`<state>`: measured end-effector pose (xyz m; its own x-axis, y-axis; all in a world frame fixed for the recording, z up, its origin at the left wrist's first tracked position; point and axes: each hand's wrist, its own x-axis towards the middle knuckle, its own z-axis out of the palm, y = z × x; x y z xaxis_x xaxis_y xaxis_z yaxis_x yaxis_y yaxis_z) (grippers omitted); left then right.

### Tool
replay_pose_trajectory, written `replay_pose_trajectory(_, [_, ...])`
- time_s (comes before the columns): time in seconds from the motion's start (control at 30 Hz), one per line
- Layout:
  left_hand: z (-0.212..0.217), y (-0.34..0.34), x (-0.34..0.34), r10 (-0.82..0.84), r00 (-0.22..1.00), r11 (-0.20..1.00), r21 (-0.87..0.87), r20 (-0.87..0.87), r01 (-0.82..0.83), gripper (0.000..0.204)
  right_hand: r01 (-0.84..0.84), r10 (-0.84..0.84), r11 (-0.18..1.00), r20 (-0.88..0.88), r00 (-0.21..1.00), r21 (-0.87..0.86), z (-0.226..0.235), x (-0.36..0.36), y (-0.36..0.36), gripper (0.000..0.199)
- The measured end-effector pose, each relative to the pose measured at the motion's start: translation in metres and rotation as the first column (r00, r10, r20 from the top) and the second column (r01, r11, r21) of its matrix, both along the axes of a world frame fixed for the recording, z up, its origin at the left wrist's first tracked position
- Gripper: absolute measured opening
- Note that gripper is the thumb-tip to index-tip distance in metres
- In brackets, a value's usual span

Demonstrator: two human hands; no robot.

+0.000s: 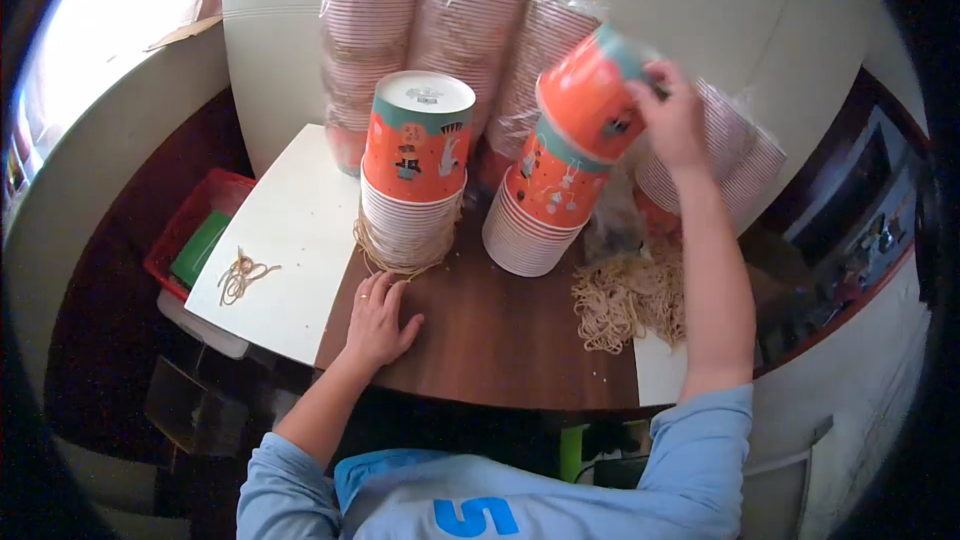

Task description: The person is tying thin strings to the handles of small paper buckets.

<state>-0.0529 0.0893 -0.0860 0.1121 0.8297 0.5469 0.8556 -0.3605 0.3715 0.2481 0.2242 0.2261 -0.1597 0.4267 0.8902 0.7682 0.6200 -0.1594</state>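
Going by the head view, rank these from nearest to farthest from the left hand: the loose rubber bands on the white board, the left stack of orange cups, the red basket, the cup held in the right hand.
From the left hand:
1. Left stack of orange cups, just ahead of the fingers.
2. Loose rubber bands, to its left on the white board.
3. Red basket, farther left, past the board's edge.
4. Cup held in the right hand, up and far right.

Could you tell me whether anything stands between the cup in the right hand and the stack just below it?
Nothing visible does. The right hand holds the orange cup tilted just above the right stack of cups, with no object between them. The left hand rests on the table by the left stack.
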Motion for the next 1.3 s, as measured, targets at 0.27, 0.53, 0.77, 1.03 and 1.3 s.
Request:
replay_pose_trajectory(0.27, [0.002, -0.004, -0.009, -0.122, 0.976, 0.985, 0.140, 0.182, 0.097, 0.065, -0.809, 0.307, 0.580, -0.895, 0.322, -0.092, -0.056, 0.042, -0.085, 0.014])
replay_pose_trajectory(0.53, [0.063, -0.052, 0.048, -0.327, 0.942, 0.920, 0.253, 0.071, 0.300, 0.052, -0.992, -0.422, 0.073, -0.905, 0.062, -0.102, -0.303, 0.020, -0.134, 0.025])
replay_pose_trajectory(0.77, [0.089, -0.057, 0.043, -0.509, 0.859, 0.859, 0.037, -0.048, 0.511, 0.020, 0.031, -0.033, 0.636, 0.014, 0.999, -0.771, -0.271, 0.069, -0.110, 0.023])
replay_pose_trajectory(1.03, [0.100, -0.054, 0.046, -0.501, 0.858, 0.863, 0.011, -0.111, 0.505, 0.022, 0.328, -0.004, 0.865, 0.649, 0.761, -0.379, -0.285, 0.112, -0.057, 0.009])
replay_pose_trajectory(1.3, [0.115, -0.071, 0.032, -0.406, 0.911, 0.913, 0.079, 0.073, 0.400, 0.031, -0.083, -0.179, 0.605, -0.236, 0.955, -0.792, -0.147, 0.113, -0.048, 0.024])
